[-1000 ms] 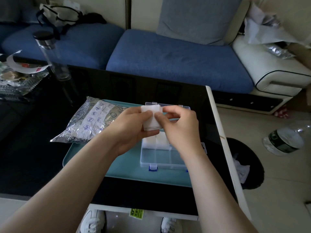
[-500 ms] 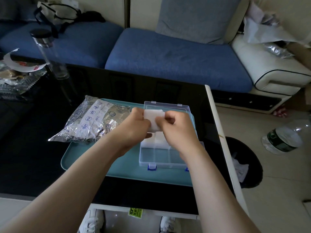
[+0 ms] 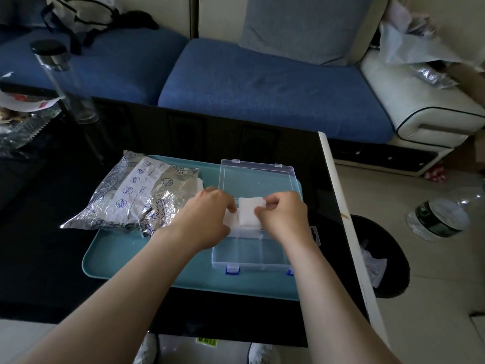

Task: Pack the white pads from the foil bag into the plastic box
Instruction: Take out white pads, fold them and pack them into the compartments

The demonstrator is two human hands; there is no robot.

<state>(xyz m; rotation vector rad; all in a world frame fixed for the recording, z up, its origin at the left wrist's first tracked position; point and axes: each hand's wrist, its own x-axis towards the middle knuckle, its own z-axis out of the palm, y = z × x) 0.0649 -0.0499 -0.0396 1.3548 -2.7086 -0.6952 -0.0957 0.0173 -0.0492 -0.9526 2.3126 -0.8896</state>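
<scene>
Currently both hands meet over the far row of the plastic box (image 3: 252,248), which stands open on a teal tray (image 3: 126,261) on the dark tabletop (image 3: 39,232). The right hand (image 3: 284,219) has its grip pressed together: thumb and forefinger pinch the right edge of a white pad (image 3: 250,211), and the other fingers are curled under. The left hand (image 3: 207,219) is at the pad's left edge. Its grip is narrowed, with the fingertips curled down against that edge and the thumb lower, by the box wall. The pad is held between the two hands, low over the middle of the far row; whether it already rests on the bottom I cannot tell.

A second pad (image 3: 231,219) lies just left of it in the far left compartment, partly hidden by the left hand. The clear lid (image 3: 257,177) lies folded back on the tray beyond the hands.

The foil bag (image 3: 136,195) lies on the left part of the tray, hanging over the tray's edge onto the tabletop, with its open end toward the box and just beside the left hand. A clear bottle (image 3: 63,82) with a black cap stands far left on the tabletop. A blue sofa (image 3: 262,85) runs behind, and a black bin (image 3: 383,258) sits on the floor to the right.
</scene>
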